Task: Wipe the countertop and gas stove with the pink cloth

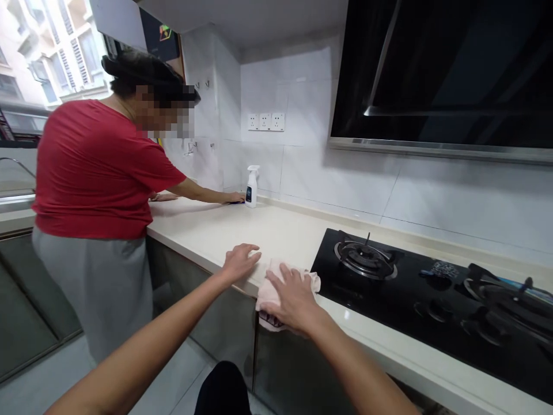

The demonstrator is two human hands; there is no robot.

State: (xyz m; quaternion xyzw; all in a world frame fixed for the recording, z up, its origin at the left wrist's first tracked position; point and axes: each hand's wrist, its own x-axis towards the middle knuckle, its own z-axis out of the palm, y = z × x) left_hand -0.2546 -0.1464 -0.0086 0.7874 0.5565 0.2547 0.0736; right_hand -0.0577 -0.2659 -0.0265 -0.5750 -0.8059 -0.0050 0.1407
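Note:
At the front edge of the counter (285, 242), my right hand (294, 297) holds a pale pink cloth (270, 291) against the surface, its fingers spread and bent over the fabric. Part of the cloth hangs over the edge and shows a dark pattern at the bottom. To its left, my left hand (242, 262) is open with nothing in it, at the counter's edge; whether it touches the surface, I cannot tell. A black gas stove (345, 294) lies just right of the cloth.
A person in a red shirt (99, 167) leans over the counter at the left, one hand (235, 197) on something dark beside a white spray bottle (251, 187). A dark scrubber (444, 269) lies on the stove. The range hood (432, 144) overhangs at upper right.

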